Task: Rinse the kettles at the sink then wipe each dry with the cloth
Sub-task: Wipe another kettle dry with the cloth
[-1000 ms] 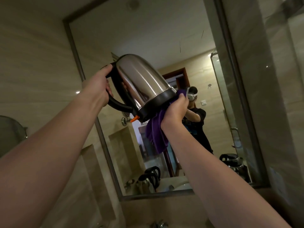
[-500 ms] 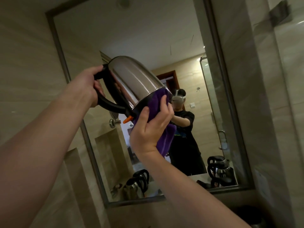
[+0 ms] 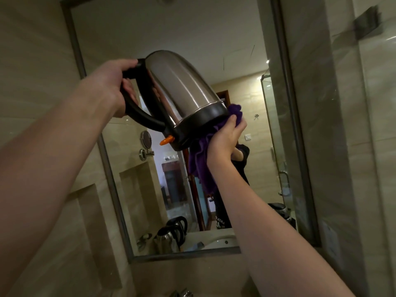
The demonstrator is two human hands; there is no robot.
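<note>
The left hand (image 3: 111,88) grips the black handle of the steel kettle (image 3: 184,93), raised and tipped base-down toward five o'clock — likely to expose the underside. There the right hand (image 3: 225,138), fingers curled, clutches the purple cloth (image 3: 200,163) against the base.

Glossy steel kettle (image 3: 182,86), matt black plastic handle (image 3: 139,112), fuzzy cloth (image 3: 199,166)

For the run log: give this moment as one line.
step: drying kettle base | left hand: grips kettle handle | right hand: presses purple cloth under base
</note>
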